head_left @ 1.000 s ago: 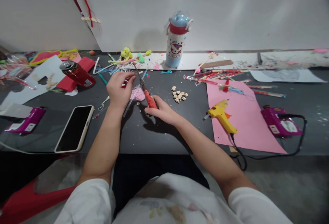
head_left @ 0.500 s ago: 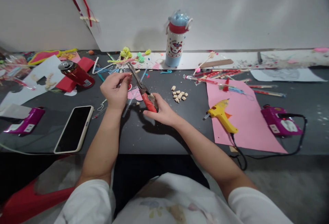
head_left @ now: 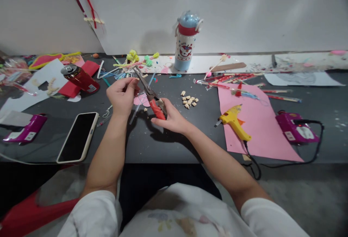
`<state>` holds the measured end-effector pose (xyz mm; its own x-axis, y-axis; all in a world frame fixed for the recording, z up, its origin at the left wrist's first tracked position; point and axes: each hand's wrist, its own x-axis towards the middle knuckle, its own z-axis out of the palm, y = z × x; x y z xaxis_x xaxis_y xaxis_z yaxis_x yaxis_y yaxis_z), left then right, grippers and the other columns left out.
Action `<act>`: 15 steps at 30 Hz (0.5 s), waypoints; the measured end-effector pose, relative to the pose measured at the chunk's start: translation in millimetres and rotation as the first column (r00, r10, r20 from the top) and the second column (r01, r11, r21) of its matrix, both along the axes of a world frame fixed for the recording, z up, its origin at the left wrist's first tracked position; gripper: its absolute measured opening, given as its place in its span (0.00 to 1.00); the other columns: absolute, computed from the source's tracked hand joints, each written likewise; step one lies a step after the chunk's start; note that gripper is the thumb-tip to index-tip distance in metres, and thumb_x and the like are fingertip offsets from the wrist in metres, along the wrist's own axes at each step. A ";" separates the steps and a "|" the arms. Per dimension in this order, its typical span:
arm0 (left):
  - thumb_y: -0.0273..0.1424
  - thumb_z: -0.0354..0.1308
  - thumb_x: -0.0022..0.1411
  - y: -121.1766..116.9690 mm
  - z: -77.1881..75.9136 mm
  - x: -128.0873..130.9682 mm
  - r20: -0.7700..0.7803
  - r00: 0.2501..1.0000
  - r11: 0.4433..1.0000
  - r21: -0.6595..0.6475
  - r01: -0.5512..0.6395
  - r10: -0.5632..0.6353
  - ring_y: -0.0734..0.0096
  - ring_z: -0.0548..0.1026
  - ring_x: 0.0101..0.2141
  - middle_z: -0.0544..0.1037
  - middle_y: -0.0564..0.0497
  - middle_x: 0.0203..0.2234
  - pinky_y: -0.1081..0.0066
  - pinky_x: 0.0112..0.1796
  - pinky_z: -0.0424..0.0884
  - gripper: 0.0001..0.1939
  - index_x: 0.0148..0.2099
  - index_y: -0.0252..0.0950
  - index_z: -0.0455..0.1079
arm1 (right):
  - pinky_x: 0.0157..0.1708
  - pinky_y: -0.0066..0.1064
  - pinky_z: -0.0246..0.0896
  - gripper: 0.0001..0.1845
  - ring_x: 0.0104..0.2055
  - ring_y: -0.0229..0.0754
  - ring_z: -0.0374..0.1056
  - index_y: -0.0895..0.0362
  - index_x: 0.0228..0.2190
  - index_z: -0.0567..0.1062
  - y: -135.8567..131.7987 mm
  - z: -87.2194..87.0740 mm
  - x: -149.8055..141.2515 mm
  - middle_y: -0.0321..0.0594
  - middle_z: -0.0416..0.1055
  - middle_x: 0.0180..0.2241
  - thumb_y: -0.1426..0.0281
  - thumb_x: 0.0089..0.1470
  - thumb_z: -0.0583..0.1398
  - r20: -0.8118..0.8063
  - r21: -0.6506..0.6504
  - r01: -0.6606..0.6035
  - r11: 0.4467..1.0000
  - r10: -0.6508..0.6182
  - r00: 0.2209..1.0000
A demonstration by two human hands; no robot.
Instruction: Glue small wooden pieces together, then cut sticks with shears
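Note:
My right hand (head_left: 172,116) is closed around the red handles of a pair of pliers (head_left: 150,92), whose metal jaws point up and left. Beside the jaws, my left hand (head_left: 122,95) is pinched, thumb against fingers; whatever is between the fingertips is too small to make out. Below the pliers lie a pink paper shape (head_left: 141,100) and a clear thin stick (head_left: 137,109). To the right of the pliers rests a small pile of short cut wooden pieces (head_left: 188,101).
A phone (head_left: 78,137) and a red can (head_left: 81,78) lie on the left. Behind stands a bottle (head_left: 185,44). To the right, a yellow glue gun (head_left: 234,121) rests on pink paper (head_left: 261,135), its cord running to a purple power box (head_left: 297,128). Wrapped sticks (head_left: 239,78) lie behind.
Both hands and the pliers stay almost in place. My left hand's fingertips have shifted very slightly beside the jaws; the things on the table have not moved.

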<state>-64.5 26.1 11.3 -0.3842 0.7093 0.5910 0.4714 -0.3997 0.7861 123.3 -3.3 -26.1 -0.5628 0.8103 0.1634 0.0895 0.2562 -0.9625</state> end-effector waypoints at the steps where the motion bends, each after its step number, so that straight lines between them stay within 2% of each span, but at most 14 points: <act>1: 0.50 0.62 0.57 -0.2 0.7 0.0 -0.007 1.000 1.000 -0.002 -0.001 0.001 0.76 0.67 0.17 0.70 0.56 0.16 0.71 0.21 0.64 0.18 0.29 0.40 0.75 | 0.50 0.42 0.63 0.34 0.44 0.44 0.65 0.56 0.49 0.57 0.1 -0.3 -0.1 0.44 0.66 0.45 0.55 0.49 0.66 0.002 -0.001 -0.001 1.000 0.001 1.000; 9: 0.50 0.63 0.57 1.7 -3.4 -3.1 0.001 1.000 1.000 -0.021 0.005 -0.005 0.76 0.68 0.17 0.72 0.55 0.16 0.71 0.20 0.65 0.18 0.32 0.41 0.77 | 0.46 0.40 0.62 0.32 0.41 0.43 0.65 0.55 0.48 0.58 -0.7 -0.3 0.3 0.40 0.66 0.40 0.56 0.49 0.65 -0.004 -0.003 0.001 1.000 -0.001 1.000; 15: 0.53 0.62 0.55 6.9 -7.1 -0.7 0.065 0.996 0.992 -0.105 0.072 -0.066 0.76 0.71 0.19 0.74 0.54 0.19 0.73 0.22 0.68 0.22 0.34 0.38 0.76 | 0.43 0.40 0.61 0.31 0.39 0.44 0.66 0.55 0.46 0.63 0.5 0.1 1.1 0.38 0.68 0.37 0.50 0.49 0.64 0.083 -0.082 0.055 0.995 -0.048 0.995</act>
<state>-65.2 32.9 4.2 -0.3651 0.7933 0.4871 0.3956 -0.3414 0.8526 124.4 -2.8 -26.0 -0.5282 0.8477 0.0493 0.1789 0.1679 -0.9694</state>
